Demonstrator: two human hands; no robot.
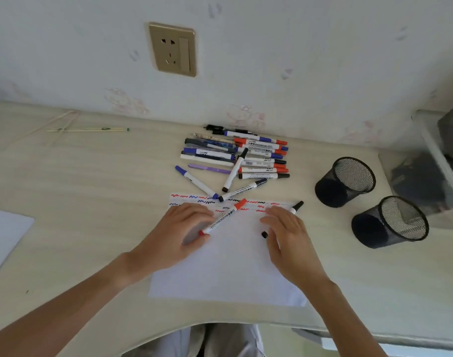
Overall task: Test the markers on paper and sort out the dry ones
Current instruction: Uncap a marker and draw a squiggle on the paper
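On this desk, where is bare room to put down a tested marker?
Free: the desk between the chopsticks and the left hand; also the lower half of the paper. Crowded: the marker pile behind the paper, and the right side by the two mesh cups.

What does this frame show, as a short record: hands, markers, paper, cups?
left hand: holds a red marker lying across the paper
right hand: fingers straight, resting on a black marker on the paper
paper: flat on the desk, red, blue and black squiggles along its far edge
pile: many markers and pens beyond the paper, near the wall
cups: two black mesh cups to the right, lying tilted; contents not visible
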